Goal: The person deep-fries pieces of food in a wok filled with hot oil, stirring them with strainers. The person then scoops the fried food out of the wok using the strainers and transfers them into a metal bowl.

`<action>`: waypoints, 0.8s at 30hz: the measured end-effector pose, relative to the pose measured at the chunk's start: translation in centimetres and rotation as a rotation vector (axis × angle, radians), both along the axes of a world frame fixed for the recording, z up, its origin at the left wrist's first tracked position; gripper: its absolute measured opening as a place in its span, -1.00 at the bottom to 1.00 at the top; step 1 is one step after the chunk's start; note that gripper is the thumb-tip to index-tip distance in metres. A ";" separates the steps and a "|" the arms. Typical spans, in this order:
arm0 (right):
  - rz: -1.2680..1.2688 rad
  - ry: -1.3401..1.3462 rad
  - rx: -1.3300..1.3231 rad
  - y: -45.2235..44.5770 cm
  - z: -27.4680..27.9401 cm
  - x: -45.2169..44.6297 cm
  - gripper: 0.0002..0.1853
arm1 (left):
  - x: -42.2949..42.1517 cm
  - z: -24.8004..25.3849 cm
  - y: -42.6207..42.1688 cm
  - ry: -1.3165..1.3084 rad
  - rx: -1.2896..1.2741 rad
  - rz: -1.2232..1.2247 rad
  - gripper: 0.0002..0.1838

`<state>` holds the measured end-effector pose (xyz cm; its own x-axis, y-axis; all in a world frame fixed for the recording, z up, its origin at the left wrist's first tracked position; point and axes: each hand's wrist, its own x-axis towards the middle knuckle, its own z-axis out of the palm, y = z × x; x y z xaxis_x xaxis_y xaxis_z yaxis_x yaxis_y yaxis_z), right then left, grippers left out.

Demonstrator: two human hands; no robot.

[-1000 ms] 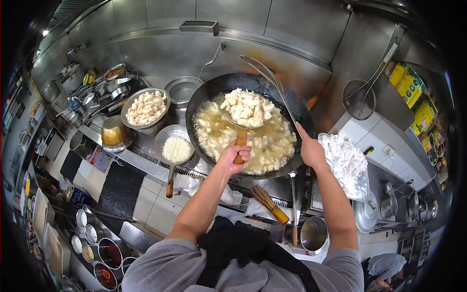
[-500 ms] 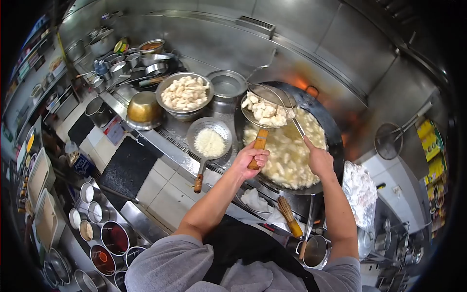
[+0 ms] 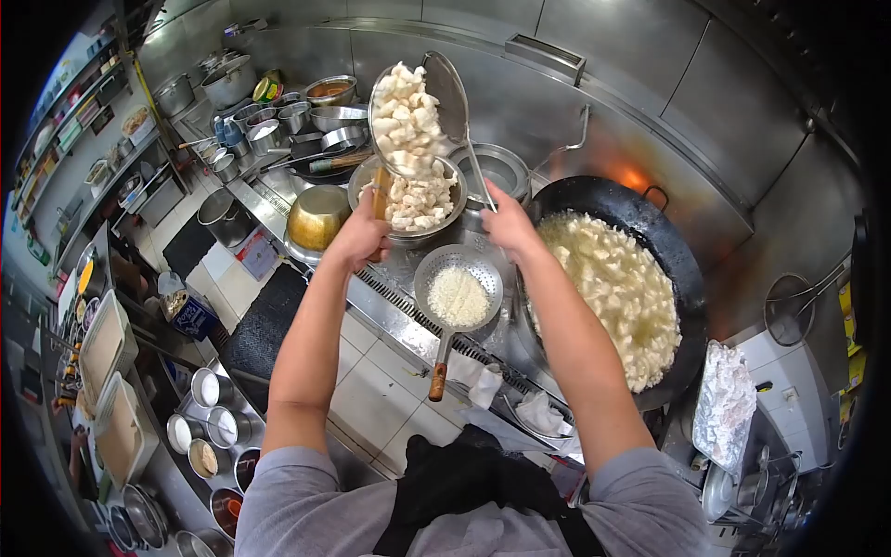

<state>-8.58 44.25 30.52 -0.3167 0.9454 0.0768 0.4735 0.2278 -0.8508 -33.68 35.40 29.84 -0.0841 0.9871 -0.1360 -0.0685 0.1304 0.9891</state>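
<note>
My left hand (image 3: 364,232) is closed round the wooden handle (image 3: 380,193) of a strainer, tipped steeply above a metal bowl (image 3: 461,200). Pale battered pieces (image 3: 408,116) slide from the strainer onto similar pieces in the bowl. Closed on a long metal handle, my right hand (image 3: 507,221) holds a round mesh skimmer (image 3: 447,93) beside the tilted strainer. More pale pieces bubble in oil in the large black wok (image 3: 687,278) to the right. Nearer me, a perforated ladle (image 3: 495,274) holds white grains or crumbs.
Flames (image 3: 634,178) show behind the wok. A brass-coloured pot (image 3: 318,218) stands left of the bowl, and a lidded-looking metal pot (image 3: 497,172) right of it. A foil-lined tray (image 3: 724,408) of white-coated pieces lies at right. Sauce pots (image 3: 223,427) stand lower left.
Both hands have moved left from the wok to the bowl, carrying the strainer and the skimmer. The strainer has tipped and its pieces are dropping out. My view has shifted left.
</note>
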 end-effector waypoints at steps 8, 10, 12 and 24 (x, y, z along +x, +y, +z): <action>-0.145 -0.446 -0.183 0.2 -10.8 -7.6 -0.20 | 0.7 -19.0 5.1 1.462 -0.240 0.156 -0.10; -0.119 -0.557 -0.277 -0.5 -11.5 -8.4 -0.14 | 1.5 -25.3 7.0 1.625 -0.236 0.200 -0.08; -0.138 -0.570 -0.287 -0.3 -11.8 -8.4 -0.13 | 2.0 -25.6 7.0 1.628 -0.225 0.195 -0.08; -0.115 -0.421 -0.009 3.1 -8.3 0.0 -0.18 | -1.1 -14.8 4.9 1.230 -0.206 0.222 -0.08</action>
<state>-8.55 47.35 22.19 -0.2114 0.9764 -0.0449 0.8016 0.1470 -0.5795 -34.79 40.33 15.00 -0.4242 0.9056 0.0000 0.8385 0.3928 0.3776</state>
